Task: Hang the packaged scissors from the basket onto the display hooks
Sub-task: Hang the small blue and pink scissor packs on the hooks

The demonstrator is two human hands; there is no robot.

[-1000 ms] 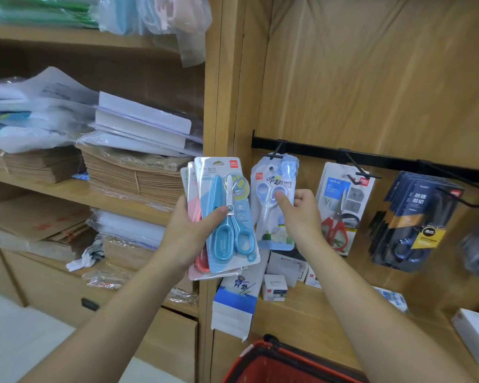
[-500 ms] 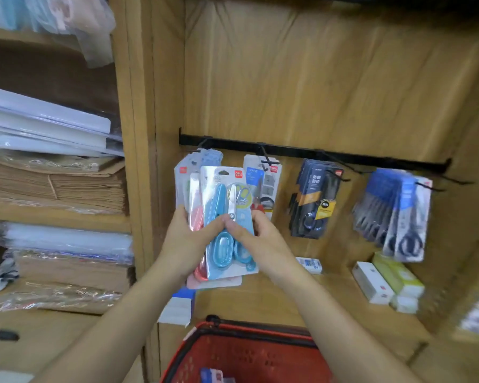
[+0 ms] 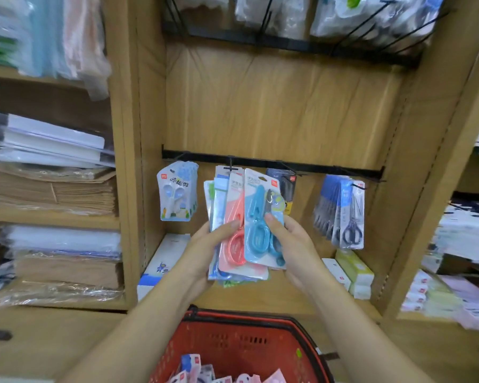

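Before a wooden display unit (image 3: 282, 106) and above a red basket (image 3: 219, 341) of more packs, the left hand (image 3: 205, 252) has its grip clamped on fanned packaged scissors (image 3: 234, 217) just below the black hook rail (image 3: 315, 165). The right hand (image 3: 293, 244) has its grip pinched on the front blue pack (image 3: 257, 217).

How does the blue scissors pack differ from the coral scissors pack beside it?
The blue scissors pack lies in front, overlapping the coral scissors pack. The right hand pinches the blue scissors pack; the left hand grips the coral scissors pack with the stack behind it. Both stand upright, with similar cards.
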